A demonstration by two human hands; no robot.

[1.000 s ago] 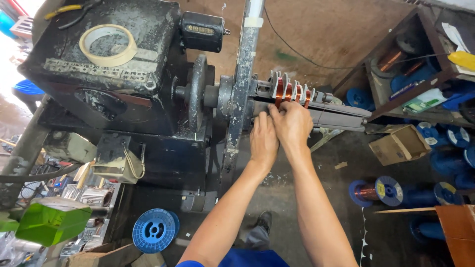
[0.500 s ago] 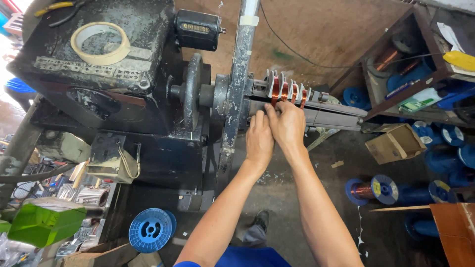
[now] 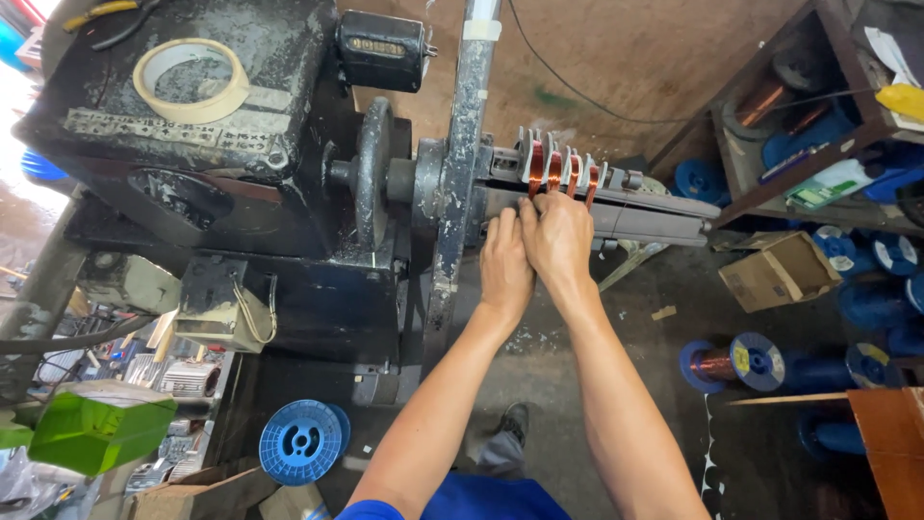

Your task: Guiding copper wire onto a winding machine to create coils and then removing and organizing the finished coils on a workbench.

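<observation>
Reaching up from the bottom edge of the frame, both forearms converge at the centre. The left hand (image 3: 505, 265) and the right hand (image 3: 558, 236) are pressed side by side, fingers curled forward against the grey bar (image 3: 645, 217) just below the copper coils (image 3: 558, 171). Whether the fingertips pinch a wire cannot be told; they are hidden behind the knuckles.

The copper coils sit in a row of slotted grey formers, just above the hands, slightly right of centre. The formers are mounted on the bar, which extends toward the right of the frame from an upright metal post (image 3: 462, 183).

Left of the post, a round wheel (image 3: 371, 173) sits on the shaft of a dark, grimy machine (image 3: 192, 144) that fills the upper left. A roll of tape (image 3: 190, 79) lies flat on top of the machine, and a small black counter box (image 3: 380, 50) sits at its upper right corner.

On the floor, lower left, lies an empty blue spool (image 3: 300, 441). At right, a cardboard box (image 3: 778, 270) and a blue spool with copper wire (image 3: 731, 364) rest below a wooden shelf (image 3: 770, 183).
</observation>
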